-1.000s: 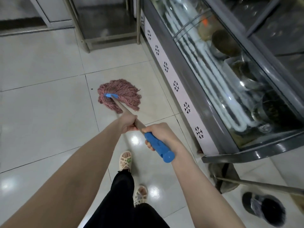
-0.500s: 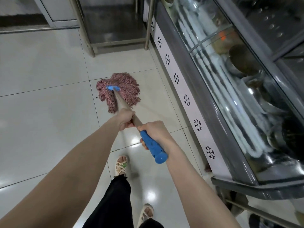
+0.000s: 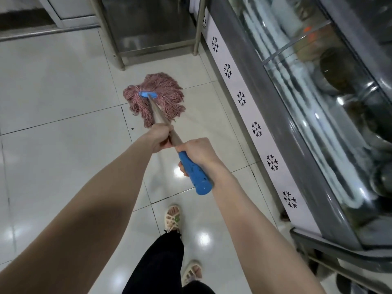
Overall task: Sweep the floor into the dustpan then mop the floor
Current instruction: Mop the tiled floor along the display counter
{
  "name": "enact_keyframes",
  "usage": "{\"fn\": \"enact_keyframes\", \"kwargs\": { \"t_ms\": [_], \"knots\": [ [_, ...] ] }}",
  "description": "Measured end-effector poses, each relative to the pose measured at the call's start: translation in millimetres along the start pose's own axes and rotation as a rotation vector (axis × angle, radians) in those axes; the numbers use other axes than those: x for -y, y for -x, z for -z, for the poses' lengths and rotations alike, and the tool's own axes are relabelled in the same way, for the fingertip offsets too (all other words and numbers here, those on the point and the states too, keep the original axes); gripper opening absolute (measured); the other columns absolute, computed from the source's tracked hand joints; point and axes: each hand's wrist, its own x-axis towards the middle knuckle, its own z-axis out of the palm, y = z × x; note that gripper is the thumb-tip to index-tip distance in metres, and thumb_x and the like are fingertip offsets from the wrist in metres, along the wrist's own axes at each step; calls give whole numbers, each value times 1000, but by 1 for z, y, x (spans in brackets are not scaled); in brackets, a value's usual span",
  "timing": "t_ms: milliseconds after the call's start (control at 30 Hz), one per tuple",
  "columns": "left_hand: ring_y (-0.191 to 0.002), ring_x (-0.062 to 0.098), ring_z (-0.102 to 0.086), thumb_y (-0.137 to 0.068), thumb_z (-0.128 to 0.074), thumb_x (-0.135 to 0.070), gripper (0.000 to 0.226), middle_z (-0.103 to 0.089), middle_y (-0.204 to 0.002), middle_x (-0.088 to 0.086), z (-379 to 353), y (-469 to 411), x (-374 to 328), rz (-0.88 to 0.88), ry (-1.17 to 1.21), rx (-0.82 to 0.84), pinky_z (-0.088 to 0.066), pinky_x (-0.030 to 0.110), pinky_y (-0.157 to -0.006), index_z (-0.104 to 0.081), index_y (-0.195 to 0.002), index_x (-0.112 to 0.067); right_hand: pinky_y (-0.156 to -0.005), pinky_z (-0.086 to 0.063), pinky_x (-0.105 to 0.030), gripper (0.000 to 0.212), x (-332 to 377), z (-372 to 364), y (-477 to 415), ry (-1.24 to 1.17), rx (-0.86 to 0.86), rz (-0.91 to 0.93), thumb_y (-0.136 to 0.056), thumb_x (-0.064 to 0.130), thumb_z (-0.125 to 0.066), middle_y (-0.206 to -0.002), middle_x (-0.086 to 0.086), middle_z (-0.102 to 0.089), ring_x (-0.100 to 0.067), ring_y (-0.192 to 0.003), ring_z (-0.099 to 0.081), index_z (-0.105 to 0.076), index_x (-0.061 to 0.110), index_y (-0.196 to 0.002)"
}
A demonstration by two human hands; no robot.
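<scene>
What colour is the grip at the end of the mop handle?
Blue; the grip is clearest in the head view, held by the right hand.

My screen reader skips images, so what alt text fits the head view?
A person holds a mop on white floor tiles, left hand gripping the metal shaft and right hand gripping the blue handle end. The pink string mop head lies spread on the floor beside a glass-fronted counter.

Bright, even light from overhead. White glare spots gleam on the glossy floor [image 3: 63,81] just below the fingers [image 3: 163,142] and nearer the feet. Right of the fingers, the glass case [image 3: 318,102] is smeared by motion blur, and straight lines bow at the edges.
</scene>
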Motion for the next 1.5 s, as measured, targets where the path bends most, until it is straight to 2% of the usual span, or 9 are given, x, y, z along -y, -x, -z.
{"fn": "enact_keyframes", "kwargs": {
  "t_ms": [200,333,400,567,700,900,1067,1267,1500],
  "knots": [
    [-89,28,-53,-101,-39,-10,16,-49,-92,15,-12,18,36,26,-50,35,-54,39,-73,-48,-88,-5,-40,-38,-24,7,-41,14,21,-8,3,-46,-90,1,-50,-56,-12,-50,-18,-32,-50,-56,3,-88],
    [-68,24,-54,-101,-39,-8,19,-49,-80,14,-32,52,67,48,-42,93,-54,30,-45,-46,-83,-7,-41,-38,-24,5,-80,33,50,-57,-19,-59,-90,3,-51,-60,-12,-50,-18,-33,-50,-55,4,-88],
    [-67,23,-54,-101,-38,-8,21,-49,-79,14,-47,77,91,49,-47,136,-54,29,-42,-45,-81,-6,-39,-38,-22,3,-109,46,73,-91,-30,-50,-90,4,-53,-62,-12,-50,-16,-30,-49,-56,5,-89],
    [-69,25,-55,-101,-39,-8,20,-51,-80,14,-79,134,166,59,-97,211,-55,30,-44,-46,-83,-5,-36,-39,-18,5,-189,74,134,-176,-74,-39,-89,5,-57,-58,-10,-48,-16,-30,-47,-54,4,-85],
    [-78,25,-56,-101,-41,-10,13,-52,-85,14,-101,183,224,59,-174,270,-56,39,-65,-47,-106,1,-39,-42,-22,9,-249,95,188,-171,-130,-31,-88,6,-57,-57,-12,-52,-17,-31,-51,-55,1,-81],
    [-71,19,-56,-100,-42,-10,12,-53,-83,12,-113,255,278,68,-233,335,-52,32,-55,-48,-95,-1,-44,-44,-25,9,-308,110,254,-154,-182,-41,-85,7,-58,-50,-12,-55,-20,-38,-52,-56,0,-80],
    [-69,18,-54,-101,-41,-8,12,-48,-80,9,-106,285,303,70,-242,323,-52,29,-46,-45,-92,-2,-38,-43,-22,13,-332,109,288,-190,-170,-64,-82,9,-64,-47,-10,-54,-17,-33,-52,-58,-2,-81],
    [-72,18,-57,-101,-38,-6,18,-50,-86,11,-56,292,309,86,-291,294,-53,34,-64,-42,-84,-2,-37,-44,-20,18,-334,79,301,-134,-74,-109,-82,13,-67,-48,-12,-58,-18,-34,-52,-58,-2,-81],
    [-72,19,-58,-102,-36,-9,18,-53,-85,13,16,278,281,92,-268,264,-57,27,-51,-39,-115,3,-35,-42,-19,19,-294,18,289,-55,-23,-100,-85,13,-66,-46,-11,-57,-18,-32,-52,-57,-3,-85]
  ]
}}
